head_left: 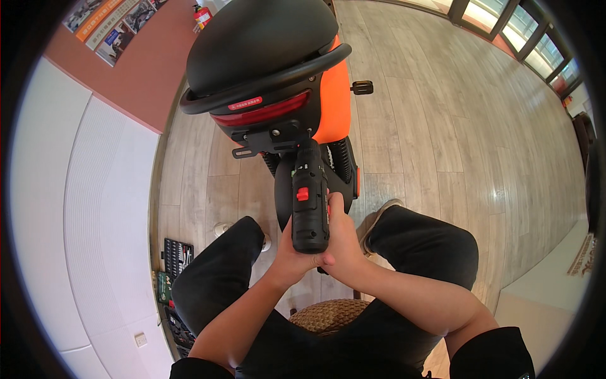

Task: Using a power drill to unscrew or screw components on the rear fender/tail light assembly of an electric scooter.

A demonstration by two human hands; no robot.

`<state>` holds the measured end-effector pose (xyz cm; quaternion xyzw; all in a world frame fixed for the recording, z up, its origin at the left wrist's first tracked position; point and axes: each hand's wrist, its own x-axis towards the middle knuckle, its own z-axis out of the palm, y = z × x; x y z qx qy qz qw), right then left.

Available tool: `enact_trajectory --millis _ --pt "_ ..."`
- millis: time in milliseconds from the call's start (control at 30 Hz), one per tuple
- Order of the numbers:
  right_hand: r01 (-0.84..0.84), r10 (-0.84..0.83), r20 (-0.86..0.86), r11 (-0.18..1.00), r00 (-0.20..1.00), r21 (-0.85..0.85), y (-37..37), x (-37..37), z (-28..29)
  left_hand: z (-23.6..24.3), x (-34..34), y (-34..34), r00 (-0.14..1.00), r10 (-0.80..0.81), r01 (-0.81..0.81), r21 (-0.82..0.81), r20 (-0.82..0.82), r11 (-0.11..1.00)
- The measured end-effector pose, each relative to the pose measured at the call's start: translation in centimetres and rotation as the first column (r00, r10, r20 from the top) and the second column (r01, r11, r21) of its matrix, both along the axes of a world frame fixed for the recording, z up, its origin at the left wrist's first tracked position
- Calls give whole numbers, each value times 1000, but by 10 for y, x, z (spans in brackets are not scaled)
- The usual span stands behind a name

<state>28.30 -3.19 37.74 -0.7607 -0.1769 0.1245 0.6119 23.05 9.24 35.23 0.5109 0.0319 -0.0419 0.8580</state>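
Both my hands grip a black cordless drill (309, 222) with a red switch. My right hand (343, 243) wraps its handle from the right. My left hand (291, 259) holds it from the left and below, fingers partly hidden. The drill's nose reaches the black plate bracket (255, 140) under the red tail light (259, 112) of an orange and black scooter (331, 107); whether the bit touches a screw is hard to tell. Above are the black seat (259, 44) and a curved grab rail (341, 55). The rear mudguard (284, 202) is behind the drill.
I sit on a woven stool (327, 311), legs either side of the scooter's rear. Open tool cases (177, 256) lie along the white wall (113, 221) on the left. A fire extinguisher (202, 17) stands behind, a foot peg (362, 87) sticks out right, and glass doors (489, 22) are at the upper right.
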Motion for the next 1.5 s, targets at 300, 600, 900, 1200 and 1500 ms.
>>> enact_trajectory --millis 300,600,900,1200,1500 --pt "-11 10 13 1000 1000 18 -2 0 2 -3 -1 -1 1000 -2 2 10 -4 1000" --pt "-8 8 -6 1000 1000 -12 -2 -1 4 2 -1 -2 1000 6 -7 36 19 999" --pt "-9 9 -9 1000 1000 7 -1 -1 1 0 -1 -1 1000 4 -5 39 22 999" --pt "-10 10 -18 1000 1000 1 -2 -2 0 1 -2 -2 1000 7 -7 34 14 999" --pt "-11 10 -19 1000 1000 -11 -2 -1 0 2 -3 -1 1000 4 -5 42 9 999"
